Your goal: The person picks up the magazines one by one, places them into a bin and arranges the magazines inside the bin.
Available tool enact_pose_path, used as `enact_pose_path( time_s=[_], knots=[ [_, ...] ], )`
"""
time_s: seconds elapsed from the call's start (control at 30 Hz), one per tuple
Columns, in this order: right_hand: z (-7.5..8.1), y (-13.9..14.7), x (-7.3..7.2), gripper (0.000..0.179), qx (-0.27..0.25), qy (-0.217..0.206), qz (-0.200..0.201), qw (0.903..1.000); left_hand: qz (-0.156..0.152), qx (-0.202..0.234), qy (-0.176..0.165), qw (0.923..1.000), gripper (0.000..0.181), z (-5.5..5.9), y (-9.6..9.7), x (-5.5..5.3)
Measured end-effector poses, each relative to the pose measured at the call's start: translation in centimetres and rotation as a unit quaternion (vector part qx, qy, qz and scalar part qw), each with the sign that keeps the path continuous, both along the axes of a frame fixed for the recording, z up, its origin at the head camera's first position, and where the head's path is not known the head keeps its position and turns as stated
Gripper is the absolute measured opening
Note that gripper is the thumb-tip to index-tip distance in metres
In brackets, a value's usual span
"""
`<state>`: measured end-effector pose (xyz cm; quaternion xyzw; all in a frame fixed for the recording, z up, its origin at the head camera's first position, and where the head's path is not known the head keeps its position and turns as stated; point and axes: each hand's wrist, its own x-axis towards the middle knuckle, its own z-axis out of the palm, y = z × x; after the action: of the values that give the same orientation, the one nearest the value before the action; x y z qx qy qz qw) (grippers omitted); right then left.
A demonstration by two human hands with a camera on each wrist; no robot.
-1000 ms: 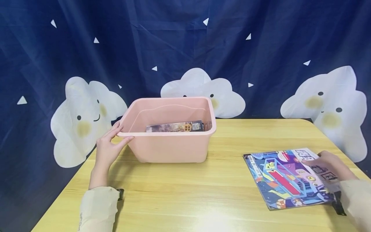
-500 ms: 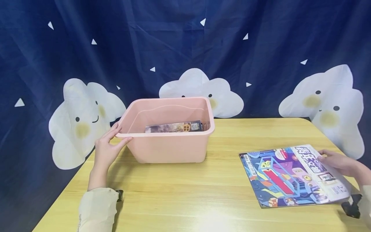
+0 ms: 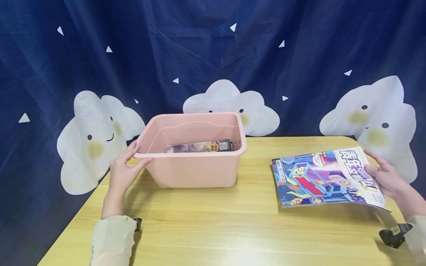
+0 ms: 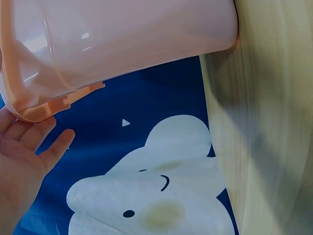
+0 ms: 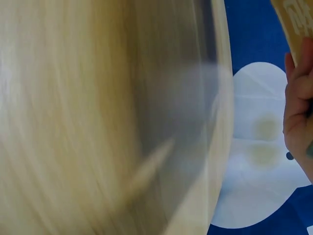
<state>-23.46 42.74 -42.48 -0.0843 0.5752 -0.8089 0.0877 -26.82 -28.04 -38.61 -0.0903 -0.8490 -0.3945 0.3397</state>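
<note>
A pink plastic storage bin stands on the table at centre left. My left hand grips its left rim, thumb on the front side and fingers over the edge; the left wrist view shows the fingers at the rim from below. Inside the bin lies a printed book or magazine with a dark end and a QR code. On the right, my right hand pinches a colourful magazine by its right edge, thumb on the cover. The magazine hangs raised over the table, its near right corner bending down.
The wooden table has rounded far corners. Behind it hangs a dark blue curtain with white clouds and small triangles. A black wrist device sits at my right sleeve.
My right hand has lifted the magazine off the table, moving it up and slightly away from me. The left hand and the bin stay in place.
</note>
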Motion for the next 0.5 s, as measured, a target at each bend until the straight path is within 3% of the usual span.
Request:
enact_pose_path(
  time_s=[0.13, 0.5],
  knots=[
    [-0.1, -0.4, -0.1, 0.047, -0.056, -0.009, -0.033, 0.9978, -0.002, -0.001, -0.002, 1.0000, 0.052, 0.1, 0.0, 0.0],
    [1.1, -1.9, -0.8, 0.043, -0.140, -0.051, -0.107, 0.9830, -0.002, 0.001, -0.005, 1.0000, 0.052, 0.2, 0.0, 0.0]
  ],
)
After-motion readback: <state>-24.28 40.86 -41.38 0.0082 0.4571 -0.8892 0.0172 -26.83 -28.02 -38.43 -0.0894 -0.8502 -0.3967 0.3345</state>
